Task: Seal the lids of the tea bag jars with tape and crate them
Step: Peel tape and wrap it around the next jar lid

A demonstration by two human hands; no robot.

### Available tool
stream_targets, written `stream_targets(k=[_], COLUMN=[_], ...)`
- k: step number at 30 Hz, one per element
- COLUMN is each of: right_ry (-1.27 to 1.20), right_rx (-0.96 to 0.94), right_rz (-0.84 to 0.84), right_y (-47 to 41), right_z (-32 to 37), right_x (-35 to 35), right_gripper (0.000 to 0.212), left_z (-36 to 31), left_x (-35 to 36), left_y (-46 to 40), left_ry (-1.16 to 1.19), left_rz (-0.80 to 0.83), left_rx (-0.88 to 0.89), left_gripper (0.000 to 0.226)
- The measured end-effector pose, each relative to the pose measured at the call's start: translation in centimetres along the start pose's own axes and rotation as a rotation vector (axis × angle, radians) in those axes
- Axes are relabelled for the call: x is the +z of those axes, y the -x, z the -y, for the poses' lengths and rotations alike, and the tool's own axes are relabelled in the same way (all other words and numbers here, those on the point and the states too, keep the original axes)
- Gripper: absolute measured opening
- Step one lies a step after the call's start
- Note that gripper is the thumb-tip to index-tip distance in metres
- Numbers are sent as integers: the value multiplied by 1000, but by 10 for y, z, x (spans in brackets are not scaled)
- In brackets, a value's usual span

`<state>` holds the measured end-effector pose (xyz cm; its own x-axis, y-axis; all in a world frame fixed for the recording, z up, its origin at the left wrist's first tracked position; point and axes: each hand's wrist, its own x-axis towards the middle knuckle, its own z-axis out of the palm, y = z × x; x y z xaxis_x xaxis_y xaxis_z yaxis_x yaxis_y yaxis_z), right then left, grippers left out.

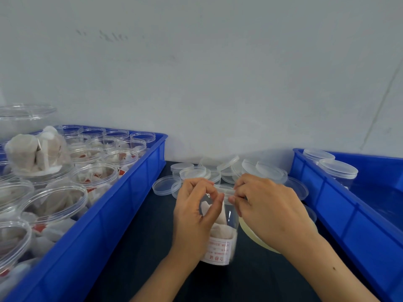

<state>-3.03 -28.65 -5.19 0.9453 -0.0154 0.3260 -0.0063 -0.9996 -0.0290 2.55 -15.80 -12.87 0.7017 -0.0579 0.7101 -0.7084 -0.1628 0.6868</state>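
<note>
Head view: left hand (194, 212) grips the labelled tea bag jar (220, 234), steadying it on the dark table (135, 247). Right hand (268, 205) pinches at the lid (224, 190) rim, likely seating tape. Lidded jars (338, 168) wait in the right blue crate (340, 205).
</note>
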Motion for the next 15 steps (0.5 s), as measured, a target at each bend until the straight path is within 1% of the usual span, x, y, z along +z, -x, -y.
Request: stream_targets(k=[3,6,9,10,12,14,15], right_ry=[-13,-17,-16,-14,-17,-37,-41], right_rx=[6,2,-9,-12,-19,-23,-26], right_rz=[4,3,4,0,-6,-9,-13], right_y=[0,0,0,1,1,3,4], right_z=[1,1,2,2,1,1,2], right_x=[-1,-2,-4,-4,-6,-6,-7], right_gripper=[25,19,20,21,22,25,26], left_z=[-1,-1,-1,-1,0,2,3], left_x=[-1,-2,-3,-4,-5,-5,-4], left_y=[-1,0,0,-1,-2,-2,-1], left_ry=[1,12,15,66,230,303,335], left_rz=[-1,5,24,21,-6,-21,4], left_rx=[6,-4,-28,-70,-202,-290,-333], left_gripper=[12,21,24,28,44,59,61])
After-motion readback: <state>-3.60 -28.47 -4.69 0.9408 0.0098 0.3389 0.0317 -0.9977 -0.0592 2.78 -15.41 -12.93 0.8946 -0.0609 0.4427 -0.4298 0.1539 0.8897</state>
